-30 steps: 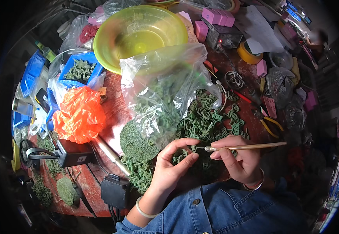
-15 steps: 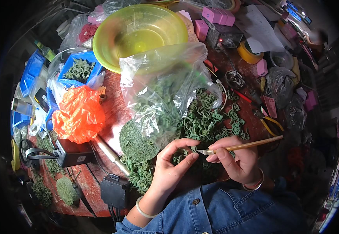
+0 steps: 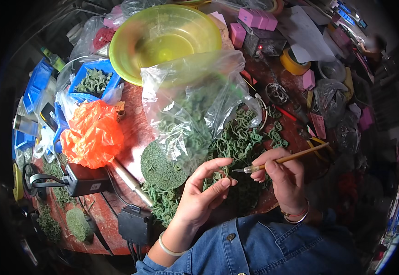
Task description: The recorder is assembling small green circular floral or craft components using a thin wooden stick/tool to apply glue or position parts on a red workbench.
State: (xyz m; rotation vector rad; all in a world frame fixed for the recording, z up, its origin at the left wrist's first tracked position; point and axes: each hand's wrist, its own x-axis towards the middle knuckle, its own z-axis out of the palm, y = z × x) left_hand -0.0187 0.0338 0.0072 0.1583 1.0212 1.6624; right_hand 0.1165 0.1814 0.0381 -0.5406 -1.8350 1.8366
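Note:
My right hand is closed on a slim paintbrush with a wooden handle; its pale, pointed tip faces left, near my other hand. My left hand is open, with a gap between thumb and index finger. Green curled pieces show through that gap, and I see none gripped. Below both hands spreads a heap of small green curled, ring-like pieces. A clear plastic bag with more of them lies open beyond. Left of the heap is a round green speckled disc.
A yellow basin stands at the back. To the left are an orange plastic bag, a blue tray of green pieces and a black box with cables. Pliers, yellow tape and pink blocks lie right.
My left thumb and index finger have parted from around a small green piece. My right hand has drawn slightly up and right with the paintbrush, leaving a wider gap between the hands.

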